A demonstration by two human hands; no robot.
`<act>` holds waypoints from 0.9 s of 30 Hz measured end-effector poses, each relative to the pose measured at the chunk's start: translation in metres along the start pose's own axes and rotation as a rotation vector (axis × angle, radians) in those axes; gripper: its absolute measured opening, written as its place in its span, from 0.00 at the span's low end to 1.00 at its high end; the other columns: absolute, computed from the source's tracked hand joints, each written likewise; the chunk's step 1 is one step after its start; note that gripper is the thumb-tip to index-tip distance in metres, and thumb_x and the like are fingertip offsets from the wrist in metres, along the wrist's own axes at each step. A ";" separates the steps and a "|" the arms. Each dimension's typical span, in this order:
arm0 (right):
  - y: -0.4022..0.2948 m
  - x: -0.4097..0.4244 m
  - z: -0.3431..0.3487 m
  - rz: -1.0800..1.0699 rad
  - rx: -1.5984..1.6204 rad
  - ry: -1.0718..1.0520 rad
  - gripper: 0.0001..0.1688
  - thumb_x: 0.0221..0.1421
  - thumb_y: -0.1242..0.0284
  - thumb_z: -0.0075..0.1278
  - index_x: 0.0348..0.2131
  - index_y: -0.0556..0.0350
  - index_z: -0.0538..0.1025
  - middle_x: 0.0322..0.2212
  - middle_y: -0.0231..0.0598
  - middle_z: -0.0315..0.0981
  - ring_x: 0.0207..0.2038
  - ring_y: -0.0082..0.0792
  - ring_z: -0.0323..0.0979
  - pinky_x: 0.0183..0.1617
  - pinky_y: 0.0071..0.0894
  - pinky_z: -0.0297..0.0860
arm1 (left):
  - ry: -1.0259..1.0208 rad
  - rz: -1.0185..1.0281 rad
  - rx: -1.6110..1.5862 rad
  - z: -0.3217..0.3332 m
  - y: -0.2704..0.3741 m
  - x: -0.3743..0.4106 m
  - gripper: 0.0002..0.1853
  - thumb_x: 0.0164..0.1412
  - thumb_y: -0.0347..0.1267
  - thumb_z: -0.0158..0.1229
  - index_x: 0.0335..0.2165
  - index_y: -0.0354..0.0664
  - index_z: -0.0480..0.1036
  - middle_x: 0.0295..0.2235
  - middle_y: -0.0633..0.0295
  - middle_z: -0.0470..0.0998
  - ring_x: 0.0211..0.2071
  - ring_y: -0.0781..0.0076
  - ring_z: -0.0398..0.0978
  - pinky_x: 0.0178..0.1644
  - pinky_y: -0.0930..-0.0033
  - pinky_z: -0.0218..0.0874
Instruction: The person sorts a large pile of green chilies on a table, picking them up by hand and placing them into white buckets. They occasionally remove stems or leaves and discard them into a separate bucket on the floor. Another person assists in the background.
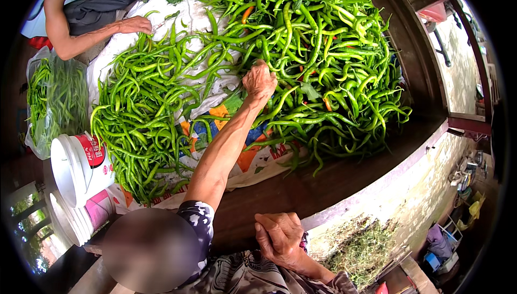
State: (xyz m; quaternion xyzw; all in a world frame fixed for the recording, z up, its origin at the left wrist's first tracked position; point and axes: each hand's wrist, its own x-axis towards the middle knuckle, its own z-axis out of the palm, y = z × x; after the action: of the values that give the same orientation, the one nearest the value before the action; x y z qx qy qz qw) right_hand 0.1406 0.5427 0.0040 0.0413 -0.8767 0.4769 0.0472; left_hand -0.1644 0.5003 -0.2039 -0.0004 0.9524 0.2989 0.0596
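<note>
My right hand [279, 235] rests low in front of my patterned clothing [242, 271], its fingers curled in and nothing visible in them. It is nearest the bare brown wooden edge [250, 205] of the platform. My left hand is out of view. Beyond lies a large heap of long green chili peppers [335, 63], with a few orange or red ones among them. To its left is a smaller pile of green chili peppers [137, 108]. Both lie on woven plastic sacks [218, 81], partly white and partly printed in colours.
A neighbour's hand [260, 81] touches the heap's left side. Another person's hand [135, 25] is above the smaller pile. At left are a clear plastic bag of peppers [60, 100], a white bucket [80, 168] and another bucket [76, 217]. Dried plants [363, 249] lie at lower right.
</note>
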 end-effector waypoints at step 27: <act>0.001 0.000 0.000 -0.017 0.025 0.010 0.12 0.48 0.82 0.57 0.36 0.59 0.75 0.29 0.35 0.76 0.27 0.32 0.73 0.32 0.29 0.61 | -0.284 0.484 -0.277 -0.013 0.036 -0.060 0.11 0.54 0.29 0.55 0.39 0.41 0.71 0.18 0.53 0.71 0.18 0.57 0.69 0.24 0.54 0.59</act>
State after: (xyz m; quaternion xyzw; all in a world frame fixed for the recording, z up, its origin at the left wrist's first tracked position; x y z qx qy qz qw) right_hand 0.1410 0.5433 0.0029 0.0469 -0.8700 0.4877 0.0551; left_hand -0.1077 0.5205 -0.1655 0.2598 0.8572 0.4286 0.1187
